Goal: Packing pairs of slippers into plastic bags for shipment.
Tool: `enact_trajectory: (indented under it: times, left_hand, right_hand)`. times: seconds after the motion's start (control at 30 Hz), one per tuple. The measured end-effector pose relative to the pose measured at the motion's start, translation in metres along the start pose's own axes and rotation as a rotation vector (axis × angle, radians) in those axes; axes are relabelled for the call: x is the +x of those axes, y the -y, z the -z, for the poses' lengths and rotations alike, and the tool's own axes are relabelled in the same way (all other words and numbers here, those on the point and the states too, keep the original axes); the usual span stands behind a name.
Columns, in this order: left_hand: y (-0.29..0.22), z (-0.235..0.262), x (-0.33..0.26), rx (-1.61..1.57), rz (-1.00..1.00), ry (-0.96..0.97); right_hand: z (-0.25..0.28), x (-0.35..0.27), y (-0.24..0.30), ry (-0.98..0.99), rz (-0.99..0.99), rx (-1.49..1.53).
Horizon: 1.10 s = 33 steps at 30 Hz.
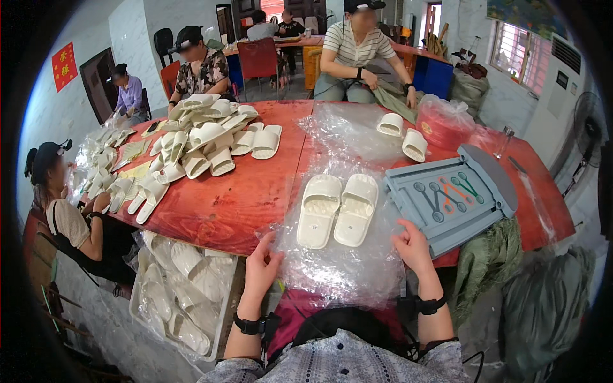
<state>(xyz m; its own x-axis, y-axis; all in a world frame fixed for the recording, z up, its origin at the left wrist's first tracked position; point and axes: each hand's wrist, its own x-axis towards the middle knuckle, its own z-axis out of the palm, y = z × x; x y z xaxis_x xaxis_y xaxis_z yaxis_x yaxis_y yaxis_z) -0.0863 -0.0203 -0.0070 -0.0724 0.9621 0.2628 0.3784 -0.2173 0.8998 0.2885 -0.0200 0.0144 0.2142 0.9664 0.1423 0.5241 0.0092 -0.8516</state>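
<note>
A pair of cream slippers [337, 210] lies side by side in front of me, on clear plastic bags [319, 274] spread over the table's near edge. My left hand [260, 263] is at the left margin of the plastic, its fingers loosely bent and thumb apart. At the right margin, my right hand [412, 246] has thumb and forefinger apart, beside the grey folding stool [454, 201]. Neither hand visibly holds anything, and neither touches the slippers.
A heap of cream slippers [207, 137] covers the red table [236, 220] at left. Two loose slippers [401, 135] lie at far right, near a red bag [442, 121]. Below left stands a crate [135, 300] of slippers. Green sacking [488, 262] hangs at right. Several people sit around.
</note>
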Motion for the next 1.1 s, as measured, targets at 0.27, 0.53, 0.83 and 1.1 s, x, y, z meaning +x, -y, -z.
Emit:
enact_trajectory:
  times: [0.27,0.53,0.83,1.1]
  left_hand:
    - [-0.013,0.006,-0.001,0.298,-0.163,-0.168]
    - [-0.068,-0.018,0.027,0.476,-0.645,0.333]
    - [-0.016,-0.014,0.019,0.394,-0.519,0.463]
    - [-0.013,0.019,-0.008,0.373,-0.502,0.248]
  right_hand:
    - [0.017,-0.025,0.006,0.078,-0.009,-0.149]
    - [0.000,0.013,0.061,-0.031,0.628,-0.361]
    - [-0.007,0.002,-0.004,0.089,0.432,-0.365]
    - [0.030,-0.053,-0.012,0.089,0.431,-0.245]
